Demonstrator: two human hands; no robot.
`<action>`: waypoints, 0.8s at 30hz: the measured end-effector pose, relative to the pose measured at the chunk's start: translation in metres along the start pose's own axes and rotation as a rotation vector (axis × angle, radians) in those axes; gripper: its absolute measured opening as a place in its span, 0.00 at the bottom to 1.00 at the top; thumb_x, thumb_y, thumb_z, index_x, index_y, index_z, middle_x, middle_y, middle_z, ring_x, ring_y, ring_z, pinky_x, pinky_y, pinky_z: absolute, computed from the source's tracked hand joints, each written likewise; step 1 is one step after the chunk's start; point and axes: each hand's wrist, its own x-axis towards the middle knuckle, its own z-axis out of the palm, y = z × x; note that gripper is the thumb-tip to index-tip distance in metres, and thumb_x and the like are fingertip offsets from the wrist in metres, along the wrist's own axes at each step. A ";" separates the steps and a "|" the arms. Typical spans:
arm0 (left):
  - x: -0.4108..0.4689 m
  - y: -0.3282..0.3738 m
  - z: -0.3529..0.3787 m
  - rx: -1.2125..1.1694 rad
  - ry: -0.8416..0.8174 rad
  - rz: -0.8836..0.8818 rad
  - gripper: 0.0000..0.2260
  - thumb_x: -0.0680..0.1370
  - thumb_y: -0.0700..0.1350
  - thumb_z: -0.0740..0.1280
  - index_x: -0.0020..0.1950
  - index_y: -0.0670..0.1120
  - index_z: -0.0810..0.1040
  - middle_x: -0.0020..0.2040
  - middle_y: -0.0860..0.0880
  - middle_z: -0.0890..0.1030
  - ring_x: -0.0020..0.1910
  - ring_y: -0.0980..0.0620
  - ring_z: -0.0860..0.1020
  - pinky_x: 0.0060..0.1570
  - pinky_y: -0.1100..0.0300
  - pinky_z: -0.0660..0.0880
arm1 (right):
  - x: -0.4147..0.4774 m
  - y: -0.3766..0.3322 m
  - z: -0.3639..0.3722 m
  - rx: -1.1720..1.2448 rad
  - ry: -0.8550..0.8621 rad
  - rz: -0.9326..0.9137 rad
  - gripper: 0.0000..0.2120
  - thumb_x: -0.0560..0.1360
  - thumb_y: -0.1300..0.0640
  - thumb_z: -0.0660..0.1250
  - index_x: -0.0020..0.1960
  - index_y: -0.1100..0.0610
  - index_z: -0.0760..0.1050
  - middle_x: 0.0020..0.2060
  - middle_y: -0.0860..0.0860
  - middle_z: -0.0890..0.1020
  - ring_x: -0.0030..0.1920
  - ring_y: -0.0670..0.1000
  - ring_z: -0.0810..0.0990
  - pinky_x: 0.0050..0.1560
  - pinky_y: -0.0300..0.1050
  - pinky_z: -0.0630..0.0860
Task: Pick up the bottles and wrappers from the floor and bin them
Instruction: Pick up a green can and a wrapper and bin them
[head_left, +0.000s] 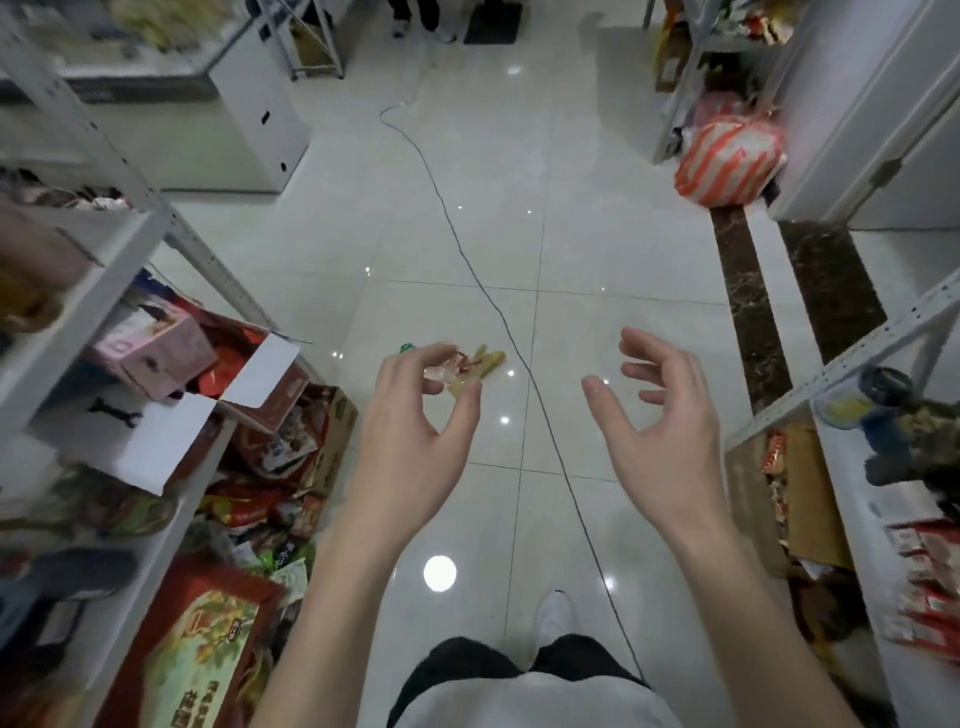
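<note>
Both empty: left hand (415, 421) half-curled, right hand (660, 410) spread; at twelve o'clock, crinkly clear-and-yellow plastic wrappers (475, 366) look light, pinchable anywhere.

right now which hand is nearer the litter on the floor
Left. The left hand overlaps the wrappers in the view, fingers curled above them; the right hand hangs open off to their right, past the black cable.

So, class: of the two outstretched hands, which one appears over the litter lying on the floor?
The left hand: its fingertips overlap the yellowish wrappers on the tile, while the right hand appears over bare floor across the black cable.
</note>
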 end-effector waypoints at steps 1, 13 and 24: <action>0.010 -0.001 0.003 0.009 0.011 -0.019 0.16 0.80 0.53 0.66 0.67 0.56 0.73 0.62 0.61 0.73 0.58 0.63 0.74 0.52 0.66 0.72 | 0.016 0.003 0.006 0.001 -0.022 -0.001 0.22 0.78 0.52 0.72 0.70 0.49 0.73 0.63 0.45 0.76 0.62 0.43 0.77 0.64 0.43 0.74; 0.158 -0.083 -0.008 0.074 0.154 -0.246 0.18 0.81 0.55 0.65 0.70 0.54 0.71 0.62 0.57 0.73 0.58 0.61 0.74 0.53 0.64 0.73 | 0.171 0.026 0.132 -0.017 -0.237 -0.029 0.22 0.76 0.52 0.74 0.69 0.48 0.73 0.62 0.45 0.76 0.61 0.41 0.77 0.57 0.26 0.69; 0.369 -0.164 -0.037 0.007 0.134 -0.274 0.17 0.81 0.55 0.64 0.69 0.54 0.71 0.66 0.57 0.71 0.59 0.61 0.74 0.55 0.57 0.75 | 0.320 0.026 0.289 -0.096 -0.327 0.012 0.24 0.77 0.51 0.74 0.70 0.50 0.72 0.64 0.45 0.75 0.61 0.42 0.76 0.56 0.25 0.69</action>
